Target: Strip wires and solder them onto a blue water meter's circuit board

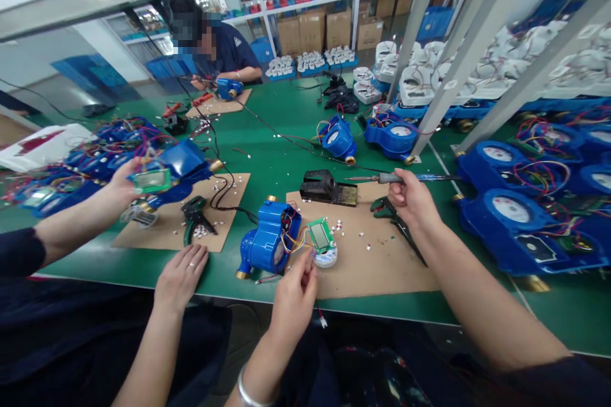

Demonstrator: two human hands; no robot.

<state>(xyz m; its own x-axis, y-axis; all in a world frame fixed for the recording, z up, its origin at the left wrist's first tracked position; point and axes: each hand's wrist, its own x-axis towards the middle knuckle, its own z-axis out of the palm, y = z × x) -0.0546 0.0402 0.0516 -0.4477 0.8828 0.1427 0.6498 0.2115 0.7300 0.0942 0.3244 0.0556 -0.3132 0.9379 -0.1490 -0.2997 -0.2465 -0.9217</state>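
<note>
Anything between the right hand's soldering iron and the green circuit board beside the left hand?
Yes, in this view: the black stand lies between the tip of the soldering iron and the green circuit board.

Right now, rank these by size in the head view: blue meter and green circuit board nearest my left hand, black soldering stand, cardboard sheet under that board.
1. Cardboard sheet
2. Blue meter
3. Black soldering stand
4. Green circuit board
</note>
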